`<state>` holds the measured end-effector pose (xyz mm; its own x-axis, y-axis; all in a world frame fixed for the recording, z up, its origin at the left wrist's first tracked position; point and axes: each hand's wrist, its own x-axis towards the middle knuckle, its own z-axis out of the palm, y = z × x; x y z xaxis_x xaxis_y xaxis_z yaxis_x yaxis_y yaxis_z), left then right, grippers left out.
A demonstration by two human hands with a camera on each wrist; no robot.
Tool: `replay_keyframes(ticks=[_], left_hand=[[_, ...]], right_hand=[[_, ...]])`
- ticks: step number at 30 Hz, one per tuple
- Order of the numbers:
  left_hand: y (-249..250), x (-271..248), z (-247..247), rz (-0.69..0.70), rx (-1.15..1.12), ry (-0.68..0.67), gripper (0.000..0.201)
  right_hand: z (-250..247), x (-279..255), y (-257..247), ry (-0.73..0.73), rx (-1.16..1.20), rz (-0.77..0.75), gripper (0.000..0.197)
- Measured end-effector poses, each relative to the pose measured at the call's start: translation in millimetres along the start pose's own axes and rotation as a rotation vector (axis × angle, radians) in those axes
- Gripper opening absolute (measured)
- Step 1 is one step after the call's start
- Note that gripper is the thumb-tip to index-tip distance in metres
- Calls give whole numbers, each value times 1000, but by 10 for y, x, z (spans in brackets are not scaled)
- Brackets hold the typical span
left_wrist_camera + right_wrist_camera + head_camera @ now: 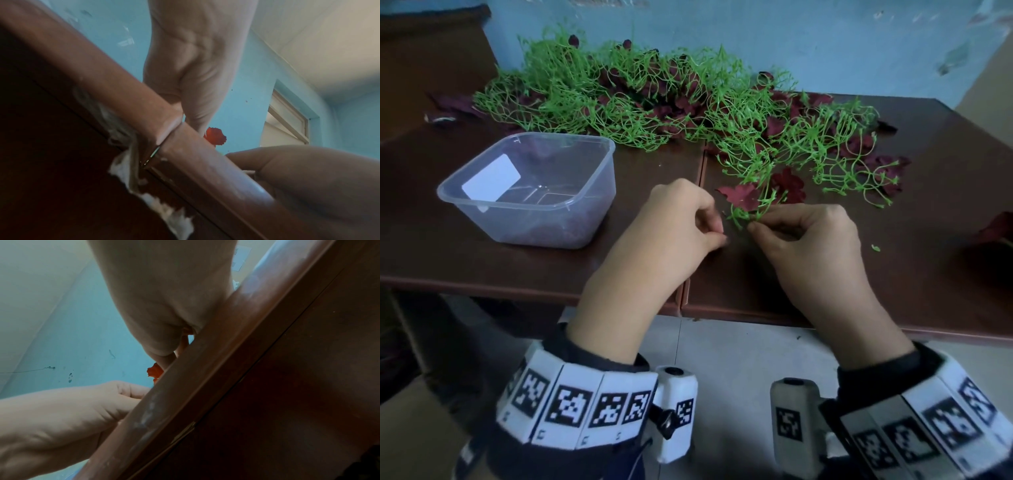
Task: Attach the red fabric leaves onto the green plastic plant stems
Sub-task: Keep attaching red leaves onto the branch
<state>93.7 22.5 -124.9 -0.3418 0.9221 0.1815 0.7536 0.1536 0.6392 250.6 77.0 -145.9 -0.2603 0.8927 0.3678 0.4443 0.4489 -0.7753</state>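
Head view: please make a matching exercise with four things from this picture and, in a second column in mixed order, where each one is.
Things:
1. plastic container
2. green stem sprig
3. pile of stems and leaves
4. small green scrap

Places:
A. along the far side of the table, against the blue wall
B. alone on the table, right of the right hand
C. on the table, left of the left hand
D. between the two hands, pinched by the right fingers

Pairs: 1-C, 2-D, 3-A, 4-B

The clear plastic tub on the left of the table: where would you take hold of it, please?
I would grip the clear plastic tub by its near rim from above with the left hand. It stands upright, open-topped, and the rim flares outward.
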Motion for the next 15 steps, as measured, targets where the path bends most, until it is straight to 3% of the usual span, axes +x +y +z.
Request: replay_keyframes(ticks=[8,15], left_hand=[[-69,-1,17,38,-75,36,9],[-123,23,-100,58,-210,84,14]], right_hand=[[33,-20,5,34,-89,-93,2],[45,-12,39,36,-145,-139,10]])
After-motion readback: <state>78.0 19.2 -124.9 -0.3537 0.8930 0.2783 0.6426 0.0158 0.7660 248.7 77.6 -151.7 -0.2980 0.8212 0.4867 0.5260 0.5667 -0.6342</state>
